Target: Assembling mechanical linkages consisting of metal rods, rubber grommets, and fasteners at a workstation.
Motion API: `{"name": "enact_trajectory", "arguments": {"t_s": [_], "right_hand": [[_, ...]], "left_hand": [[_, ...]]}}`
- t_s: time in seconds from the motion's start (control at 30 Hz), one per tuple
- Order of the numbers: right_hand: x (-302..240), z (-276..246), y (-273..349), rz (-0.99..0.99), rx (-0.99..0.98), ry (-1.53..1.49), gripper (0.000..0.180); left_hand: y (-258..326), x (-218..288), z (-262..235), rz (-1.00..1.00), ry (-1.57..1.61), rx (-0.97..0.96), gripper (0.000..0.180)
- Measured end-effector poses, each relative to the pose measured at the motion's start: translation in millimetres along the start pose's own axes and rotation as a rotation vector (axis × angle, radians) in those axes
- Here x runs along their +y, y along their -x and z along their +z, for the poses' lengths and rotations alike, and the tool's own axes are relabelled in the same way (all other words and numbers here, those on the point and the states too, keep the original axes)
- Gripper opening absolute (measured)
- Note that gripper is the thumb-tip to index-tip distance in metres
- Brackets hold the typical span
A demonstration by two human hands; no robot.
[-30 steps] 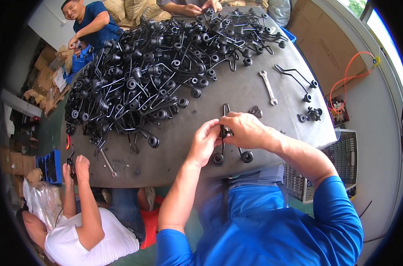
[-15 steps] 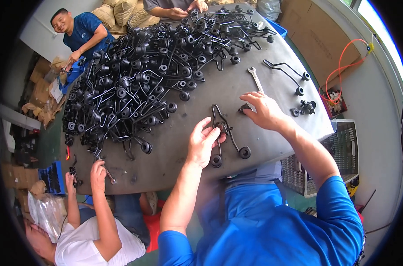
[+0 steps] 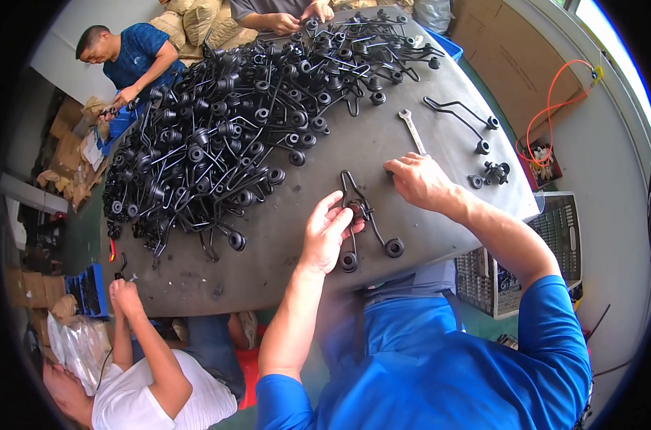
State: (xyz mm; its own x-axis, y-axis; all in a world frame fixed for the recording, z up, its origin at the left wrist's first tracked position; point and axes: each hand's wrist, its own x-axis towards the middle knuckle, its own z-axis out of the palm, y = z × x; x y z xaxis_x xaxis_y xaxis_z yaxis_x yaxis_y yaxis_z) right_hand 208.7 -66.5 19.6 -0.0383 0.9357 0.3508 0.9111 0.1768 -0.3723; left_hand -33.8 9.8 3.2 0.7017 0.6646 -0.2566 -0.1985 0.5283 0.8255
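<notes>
My left hand (image 3: pixel 327 233) is closed on a bent black rod (image 3: pixel 375 226) with a round rubber bushing on each of its two ends. Thumb and fingers pinch it at its middle, where a small fitting is partly hidden. The narrow loop of the rod points away from me. To the right, my right hand (image 3: pixel 420 179) has its fingers drawn together low over the table, around a small black part (image 3: pixel 388 171) that is mostly covered. Just beyond that hand lies an open-ended wrench (image 3: pixel 412 132).
A big heap of black rods with bushings (image 3: pixel 218 129) covers the table's (image 3: pixel 268 269) left and far side. Another rod (image 3: pixel 458 115) and loose bushings (image 3: pixel 476 181) lie right. A grey crate (image 3: pixel 494 287) stands below the right edge. Co-workers sit left, far left and opposite.
My right hand's fingers have closed over the small black part they were spread around. My left hand stays put. At left, a co-worker's hands have come together.
</notes>
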Motion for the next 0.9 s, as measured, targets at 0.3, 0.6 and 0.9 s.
{"name": "enact_trajectory", "arguments": {"t_s": [0.3, 0.6, 0.9], "right_hand": [[-16, -16, -10, 0.512, -0.030, -0.639, 0.027], [-52, 10, 2, 0.708, -0.168, -0.852, 0.023], [-60, 9, 2, 0.712, -0.101, -0.982, 0.020]], "left_hand": [[-1, -1, -6, 0.004, -0.019, -0.025, 0.048], [-4, 2, -11, 0.000, 0.016, -0.062, 0.054], [-5, 2, -6, -0.019, -0.075, -0.008, 0.049]]}}
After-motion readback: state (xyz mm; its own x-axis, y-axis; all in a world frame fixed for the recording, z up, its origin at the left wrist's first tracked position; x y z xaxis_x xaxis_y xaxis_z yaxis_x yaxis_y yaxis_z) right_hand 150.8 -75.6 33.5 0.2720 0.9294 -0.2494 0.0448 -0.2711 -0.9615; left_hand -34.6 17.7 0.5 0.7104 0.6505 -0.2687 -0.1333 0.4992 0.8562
